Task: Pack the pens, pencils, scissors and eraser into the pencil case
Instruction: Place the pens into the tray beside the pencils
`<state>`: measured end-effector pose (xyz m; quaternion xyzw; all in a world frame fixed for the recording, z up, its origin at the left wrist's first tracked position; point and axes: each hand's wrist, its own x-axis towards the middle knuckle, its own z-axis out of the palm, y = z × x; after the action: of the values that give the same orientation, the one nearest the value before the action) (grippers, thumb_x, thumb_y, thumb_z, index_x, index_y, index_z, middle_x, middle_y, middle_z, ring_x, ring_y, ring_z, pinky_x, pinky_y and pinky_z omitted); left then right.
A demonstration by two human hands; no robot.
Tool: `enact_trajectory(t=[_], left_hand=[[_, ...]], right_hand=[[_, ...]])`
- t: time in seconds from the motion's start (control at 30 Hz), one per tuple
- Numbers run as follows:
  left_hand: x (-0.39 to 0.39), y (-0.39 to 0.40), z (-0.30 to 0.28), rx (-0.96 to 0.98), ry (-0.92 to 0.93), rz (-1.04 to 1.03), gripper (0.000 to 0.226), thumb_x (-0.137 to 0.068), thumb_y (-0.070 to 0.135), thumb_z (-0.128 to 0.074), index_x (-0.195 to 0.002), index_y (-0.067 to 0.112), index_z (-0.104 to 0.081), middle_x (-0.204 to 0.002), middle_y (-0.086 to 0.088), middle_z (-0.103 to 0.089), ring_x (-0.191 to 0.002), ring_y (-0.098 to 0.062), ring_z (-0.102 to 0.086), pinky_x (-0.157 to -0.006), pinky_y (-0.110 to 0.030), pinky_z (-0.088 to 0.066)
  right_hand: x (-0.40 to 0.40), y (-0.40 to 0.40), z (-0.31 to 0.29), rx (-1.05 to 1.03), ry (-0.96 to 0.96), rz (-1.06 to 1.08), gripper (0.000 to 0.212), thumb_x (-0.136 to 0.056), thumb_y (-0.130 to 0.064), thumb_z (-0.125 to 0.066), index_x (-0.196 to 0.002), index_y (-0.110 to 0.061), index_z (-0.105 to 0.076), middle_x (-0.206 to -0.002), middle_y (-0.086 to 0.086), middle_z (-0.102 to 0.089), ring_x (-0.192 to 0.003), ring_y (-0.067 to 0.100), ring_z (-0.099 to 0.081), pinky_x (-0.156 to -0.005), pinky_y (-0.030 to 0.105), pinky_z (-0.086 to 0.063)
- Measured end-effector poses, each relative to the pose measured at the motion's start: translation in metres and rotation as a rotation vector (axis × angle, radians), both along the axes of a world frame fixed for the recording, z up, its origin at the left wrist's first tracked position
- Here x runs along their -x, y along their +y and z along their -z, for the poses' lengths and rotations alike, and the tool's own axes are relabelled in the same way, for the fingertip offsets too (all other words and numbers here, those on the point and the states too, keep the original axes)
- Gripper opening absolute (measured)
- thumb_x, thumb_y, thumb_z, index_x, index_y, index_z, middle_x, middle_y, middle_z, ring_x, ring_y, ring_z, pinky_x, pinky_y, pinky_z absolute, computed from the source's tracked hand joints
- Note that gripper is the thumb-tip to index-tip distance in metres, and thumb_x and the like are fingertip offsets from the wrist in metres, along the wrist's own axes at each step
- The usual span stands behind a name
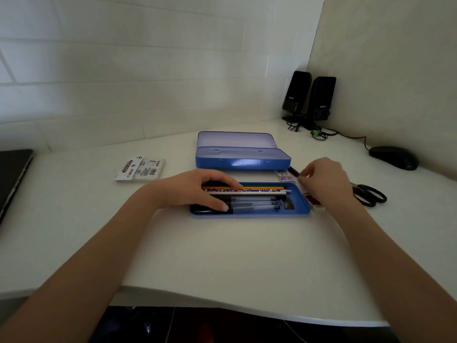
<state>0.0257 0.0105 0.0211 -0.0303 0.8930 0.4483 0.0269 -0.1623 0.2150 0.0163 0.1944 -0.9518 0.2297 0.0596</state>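
The blue pencil case stands open at mid-desk, its base and raised lid (pixel 243 158) behind a separate blue tray (pixel 300 207). In the tray lie several pens (pixel 254 206), a white pen (pixel 262 193) and yellow and green pencils (pixel 267 187). My left hand (pixel 197 190) rests across the tray's left end, fingers over the pencils and thumb on the pens. My right hand (pixel 324 180) hovers by the tray's right end, fingertips curled at a black pen (pixel 294 171) and a small lead box (pixel 286 176). A red and white eraser (pixel 315 203) lies under that hand. Black scissors (pixel 369 194) lie further right.
A printed packet (pixel 141 169) lies left of the case. Two black speakers (pixel 309 97) with cables stand in the back corner, and a black mouse (pixel 393 157) lies to the right. A dark laptop (pixel 12 177) sits at the left edge. The desk's front edge curves close to me.
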Motion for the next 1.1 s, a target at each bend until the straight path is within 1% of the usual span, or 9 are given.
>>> enact_trajectory(t=[0.17, 0.27, 0.33, 0.43, 0.53, 0.63, 0.73, 0.97, 1.1], left_hand=[[0.0, 0.0, 0.0, -0.021, 0.014, -0.016, 0.043, -0.073, 0.025, -0.078, -0.11, 0.041, -0.064, -0.116, 0.016, -0.062, -0.103, -0.001, -0.06, -0.091, -0.017, -0.047], [0.0, 0.001, -0.001, -0.03, 0.008, -0.017, 0.043, -0.074, 0.023, -0.077, -0.111, 0.041, -0.064, -0.116, 0.016, -0.062, -0.104, -0.001, -0.06, -0.092, -0.017, -0.046], [-0.001, 0.001, -0.001, -0.032, 0.011, -0.015, 0.043, -0.075, 0.022, -0.077, -0.112, 0.04, -0.064, -0.116, 0.016, -0.062, -0.104, -0.001, -0.06, -0.092, -0.017, -0.046], [0.0, 0.0, -0.001, -0.036, 0.01, -0.015, 0.044, -0.075, 0.022, -0.077, -0.113, 0.039, -0.063, -0.116, 0.016, -0.062, -0.105, -0.002, -0.06, -0.095, -0.02, -0.046], [0.0, -0.001, -0.001, -0.04, 0.005, -0.019, 0.045, -0.074, 0.022, -0.078, -0.113, 0.04, -0.063, -0.117, 0.015, -0.062, -0.107, -0.005, -0.06, -0.098, -0.024, -0.046], [0.001, -0.001, 0.0, -0.055, 0.007, -0.008, 0.047, -0.071, 0.024, -0.077, -0.114, 0.038, -0.063, -0.118, 0.012, -0.063, -0.108, -0.008, -0.06, -0.099, -0.028, -0.047], [0.002, -0.001, 0.0, -0.066, 0.007, -0.023, 0.048, -0.068, 0.029, -0.077, -0.113, 0.039, -0.063, -0.116, 0.012, -0.064, -0.108, -0.009, -0.061, -0.098, -0.03, -0.048], [0.001, -0.001, 0.001, -0.068, 0.018, -0.018, 0.045, -0.076, 0.015, -0.075, -0.115, 0.035, -0.063, -0.116, 0.012, -0.065, -0.107, -0.006, -0.061, -0.097, -0.025, -0.047], [0.001, -0.001, 0.001, -0.091, 0.015, -0.029, 0.044, -0.076, 0.017, -0.076, -0.114, 0.033, -0.064, -0.115, 0.012, -0.066, -0.105, -0.007, -0.063, -0.095, -0.025, -0.048]], right_hand=[[-0.005, 0.003, -0.01, 0.017, -0.015, 0.075, 0.019, -0.084, -0.022, -0.064, -0.097, -0.009, -0.07, -0.089, 0.01, -0.068, -0.078, 0.025, -0.065, -0.07, 0.037, -0.056], [-0.008, 0.006, -0.017, 0.188, 0.049, 0.041, 0.018, -0.084, -0.023, -0.062, -0.098, -0.014, -0.068, -0.09, 0.004, -0.068, -0.076, 0.019, -0.062, -0.067, 0.032, -0.052], [-0.014, 0.005, -0.024, 0.369, -0.011, -0.07, 0.015, -0.085, -0.022, -0.062, -0.098, -0.017, -0.068, -0.088, 0.001, -0.068, -0.072, 0.012, -0.06, -0.063, 0.024, -0.047], [-0.032, 0.003, -0.037, 0.547, -0.194, -0.379, 0.007, -0.085, -0.022, -0.065, -0.09, -0.021, -0.069, -0.08, -0.002, -0.068, -0.069, 0.009, -0.061, -0.06, 0.018, -0.047], [-0.052, 0.004, -0.045, 0.396, -0.329, -0.716, 0.004, -0.082, -0.021, -0.07, -0.085, -0.022, -0.072, -0.071, -0.007, -0.069, -0.061, -0.003, -0.06, -0.061, 0.007, -0.046], [-0.064, -0.002, -0.038, 0.115, -0.386, -0.947, 0.006, -0.08, -0.016, -0.073, -0.086, -0.018, -0.075, -0.073, -0.013, -0.071, -0.066, -0.001, -0.062, -0.065, 0.009, -0.045], [-0.066, -0.009, -0.028, 0.026, -0.342, -0.959, 0.004, -0.079, -0.019, -0.074, -0.082, -0.022, -0.075, -0.082, -0.008, -0.073, -0.077, 0.011, -0.065, -0.069, 0.019, -0.048], [-0.069, -0.012, -0.026, 0.13, -0.344, -0.941, 0.009, -0.077, -0.018, -0.076, -0.07, -0.021, -0.07, -0.07, -0.011, -0.069, -0.065, 0.002, -0.059, -0.063, 0.009, -0.044], [-0.07, -0.012, -0.024, 0.106, -0.327, -0.913, 0.009, -0.076, -0.02, -0.077, -0.07, -0.02, -0.07, -0.074, -0.005, -0.072, -0.072, 0.012, -0.064, -0.064, 0.013, -0.047]])
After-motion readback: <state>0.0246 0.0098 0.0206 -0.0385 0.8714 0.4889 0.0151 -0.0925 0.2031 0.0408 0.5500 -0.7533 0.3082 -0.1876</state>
